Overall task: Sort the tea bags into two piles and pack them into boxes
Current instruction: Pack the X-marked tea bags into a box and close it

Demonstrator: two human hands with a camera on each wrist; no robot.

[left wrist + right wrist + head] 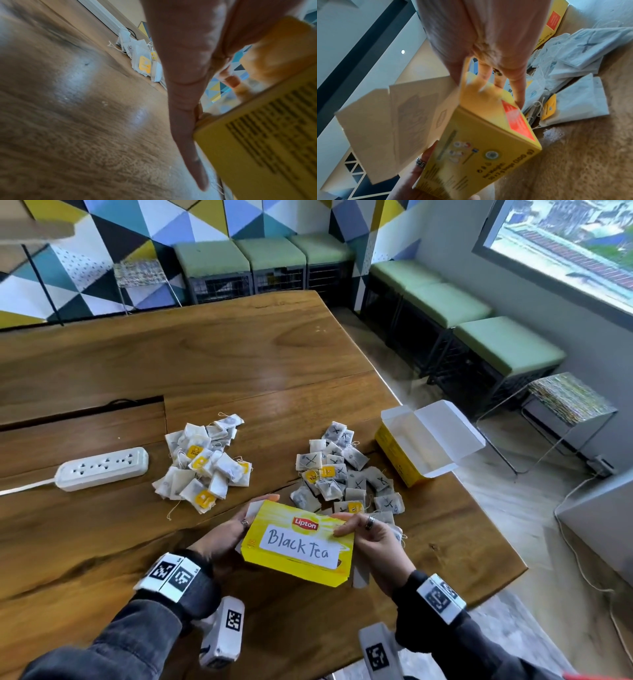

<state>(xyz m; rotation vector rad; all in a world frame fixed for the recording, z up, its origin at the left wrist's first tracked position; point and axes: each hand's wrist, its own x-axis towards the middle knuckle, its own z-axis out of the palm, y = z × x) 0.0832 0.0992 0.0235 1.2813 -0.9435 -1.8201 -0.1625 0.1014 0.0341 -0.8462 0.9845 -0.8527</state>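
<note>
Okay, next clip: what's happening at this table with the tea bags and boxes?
A person holds a yellow Lipton box labelled "Black Tea" above the wooden table, left hand at one end, right hand at the other. The tea bags already lie in two piles: an unmarked white pile and a pile marked with black X's. A second yellow box sits open and empty-looking at the table's right edge. Nothing is packed yet. A white power strip lies to the left.
</note>
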